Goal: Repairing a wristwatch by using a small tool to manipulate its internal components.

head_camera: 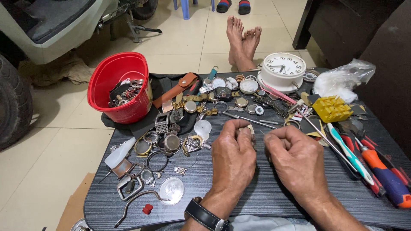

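While both hands hovered over the dark bench (pixel 265 192), the left hand (pixel 233 160) pinched a small pale part (pixel 250 128) between its fingertips, and the right hand (pixel 293 160) was curled shut just beside it; whether it held anything could not be told. Watch cases (pixel 171 141) lay nearby, left of them.
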